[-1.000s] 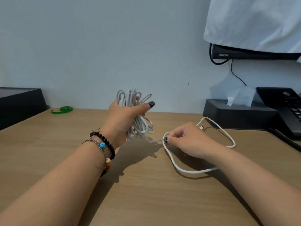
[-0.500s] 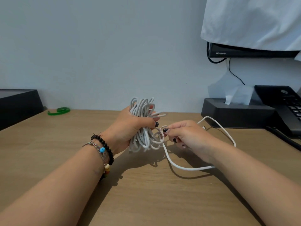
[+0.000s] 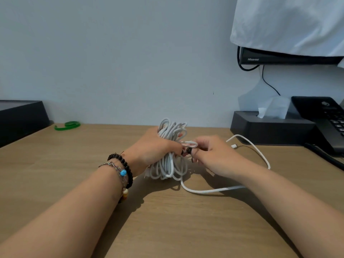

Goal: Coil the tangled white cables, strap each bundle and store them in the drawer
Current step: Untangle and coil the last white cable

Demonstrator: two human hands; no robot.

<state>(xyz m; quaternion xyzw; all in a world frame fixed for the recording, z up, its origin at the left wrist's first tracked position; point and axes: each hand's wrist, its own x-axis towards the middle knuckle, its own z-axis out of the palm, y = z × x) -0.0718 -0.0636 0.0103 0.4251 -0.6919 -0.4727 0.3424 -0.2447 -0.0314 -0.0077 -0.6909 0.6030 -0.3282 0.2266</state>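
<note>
My left hand (image 3: 154, 148) grips a thick bundle of white cable loops (image 3: 170, 164) upright, its lower loops just above the wooden desk (image 3: 74, 164). My right hand (image 3: 212, 155) pinches a strand of the same cable right beside the bundle, at the left hand's fingertips. The loose tail (image 3: 210, 190) runs from the bundle across the desk under my right forearm and curves back to a white plug end (image 3: 233, 146). A green strap (image 3: 67, 125) lies at the far left by the wall. No drawer is in view.
A black box (image 3: 18, 118) stands at the left edge. At the back right stand a dark tissue box (image 3: 270, 130) and a black desk phone (image 3: 323, 120) with its cord. A cloth-covered monitor (image 3: 286, 56) hangs above them.
My left hand has lowered the bundle and shifted it right. My right hand has brought the strand up against the bundle, so the two hands now meet and the loose tail is shorter.
</note>
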